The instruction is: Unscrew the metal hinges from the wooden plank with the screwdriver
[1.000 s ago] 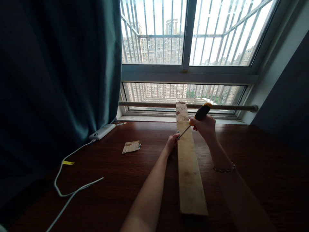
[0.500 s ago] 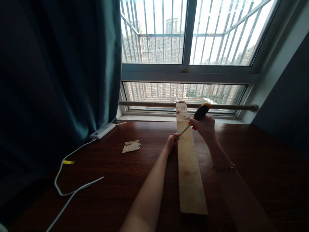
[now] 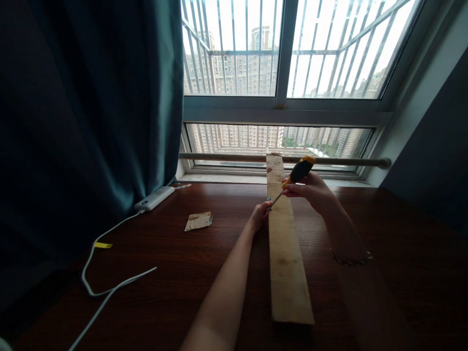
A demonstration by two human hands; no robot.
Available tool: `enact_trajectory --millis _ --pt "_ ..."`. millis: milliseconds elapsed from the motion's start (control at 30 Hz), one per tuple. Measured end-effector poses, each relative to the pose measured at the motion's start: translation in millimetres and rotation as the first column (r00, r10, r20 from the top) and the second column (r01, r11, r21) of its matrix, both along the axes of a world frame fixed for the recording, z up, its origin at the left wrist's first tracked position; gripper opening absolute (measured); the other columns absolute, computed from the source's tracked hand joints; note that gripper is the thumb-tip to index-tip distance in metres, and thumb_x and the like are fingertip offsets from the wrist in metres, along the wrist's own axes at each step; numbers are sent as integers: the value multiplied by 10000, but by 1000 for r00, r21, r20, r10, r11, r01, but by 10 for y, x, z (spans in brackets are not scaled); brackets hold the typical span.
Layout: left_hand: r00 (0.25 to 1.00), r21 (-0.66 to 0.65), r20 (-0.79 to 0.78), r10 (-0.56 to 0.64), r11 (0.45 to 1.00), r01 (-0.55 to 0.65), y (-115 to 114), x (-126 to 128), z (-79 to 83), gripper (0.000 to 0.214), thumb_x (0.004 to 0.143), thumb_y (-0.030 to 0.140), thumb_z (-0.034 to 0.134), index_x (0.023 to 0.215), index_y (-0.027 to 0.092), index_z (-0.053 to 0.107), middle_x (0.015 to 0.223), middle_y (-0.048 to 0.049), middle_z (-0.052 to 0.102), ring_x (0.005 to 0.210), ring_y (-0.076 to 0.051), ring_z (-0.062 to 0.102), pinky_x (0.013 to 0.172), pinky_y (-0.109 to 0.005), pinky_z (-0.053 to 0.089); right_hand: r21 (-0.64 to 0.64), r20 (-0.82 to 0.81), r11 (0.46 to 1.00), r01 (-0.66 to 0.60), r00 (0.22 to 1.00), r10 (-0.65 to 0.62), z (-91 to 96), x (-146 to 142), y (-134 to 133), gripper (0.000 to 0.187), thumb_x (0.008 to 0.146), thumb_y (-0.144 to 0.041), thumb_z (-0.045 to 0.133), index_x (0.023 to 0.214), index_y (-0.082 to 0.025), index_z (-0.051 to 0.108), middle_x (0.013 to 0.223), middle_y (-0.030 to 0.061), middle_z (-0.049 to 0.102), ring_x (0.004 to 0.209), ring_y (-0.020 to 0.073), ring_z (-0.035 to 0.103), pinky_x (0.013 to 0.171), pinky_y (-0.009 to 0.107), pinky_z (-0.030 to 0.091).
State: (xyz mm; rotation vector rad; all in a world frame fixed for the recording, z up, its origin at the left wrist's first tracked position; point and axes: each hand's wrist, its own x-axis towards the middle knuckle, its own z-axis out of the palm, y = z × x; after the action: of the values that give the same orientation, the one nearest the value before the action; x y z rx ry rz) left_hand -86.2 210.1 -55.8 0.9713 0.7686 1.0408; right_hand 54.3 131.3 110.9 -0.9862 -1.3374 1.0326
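A long pale wooden plank [image 3: 287,263] lies on the dark wooden table [image 3: 175,287], its far end leaning towards the window rail. My right hand [image 3: 312,191] is closed round a screwdriver [image 3: 297,174] with a black and orange handle, its tip down at the plank's left edge. My left hand [image 3: 260,216] is pinched at that same edge, right by the tip, on a small metal fitting [image 3: 269,200] that is too small to name.
A small wood scrap [image 3: 198,221] lies left of the plank. A white power bank [image 3: 154,198] with a white cable [image 3: 106,282] sits by the dark curtain [image 3: 87,122]. A metal rail [image 3: 329,161] runs along the window sill behind the table.
My right hand has turned on the screwdriver handle, wrist rolling to the right. The left hand and the plank have stayed put.
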Motion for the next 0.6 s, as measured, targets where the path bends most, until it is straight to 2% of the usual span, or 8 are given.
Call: enact_trajectory --millis 67,133,233,400,467,600 --pt "998 -17 8 -63 998 63 17 -6 -18 464 645 529 577 407 193 363 309 50 237 301 -45 213 359 -230 151 16 61 1000 23 998 -24 9 -17 -22 294 494 -267 766 677 -130 581 690 45 656 546 173 642 537 285 566" --pt "992 -35 14 -122 992 122 32 -10 -28 479 649 543 551 402 196 333 307 55 215 297 -40 191 353 -225 113 91 191 990 109 974 -125 2 -44 -27 284 519 -308 755 660 -137 579 651 46 654 539 189 642 505 284 552" --pt "989 -52 6 -145 988 146 40 -7 -28 450 653 538 531 424 191 359 308 59 224 294 -39 189 350 -220 91 273 380 934 232 866 -326 -14 -83 -20 247 595 -360 700 646 -158 569 572 26 640 492 184 627 469 265 511" --pt "999 58 -28 22 998 -20 22 16 -15 393 647 506 561 480 168 450 334 46 329 297 -40 233 352 -223 104 484 481 815 318 682 -552 -37 -111 2 218 644 -365 648 680 -179 541 537 -1 626 474 168 609 537 258 460" --pt "995 111 -57 83 991 -77 18 18 -12 403 655 494 563 459 163 442 332 41 343 296 -39 237 356 -226 117 508 480 798 325 662 -576 -44 -115 6 218 653 -367 639 699 -181 535 534 0 626 486 173 613 551 256 450" --pt "986 175 -104 127 979 -108 20 12 -12 444 670 490 554 405 165 408 307 40 334 292 -38 236 365 -230 132 488 475 805 337 672 -568 -45 -122 -2 218 685 -388 608 709 -184 536 519 0 626 494 178 618 574 260 450"
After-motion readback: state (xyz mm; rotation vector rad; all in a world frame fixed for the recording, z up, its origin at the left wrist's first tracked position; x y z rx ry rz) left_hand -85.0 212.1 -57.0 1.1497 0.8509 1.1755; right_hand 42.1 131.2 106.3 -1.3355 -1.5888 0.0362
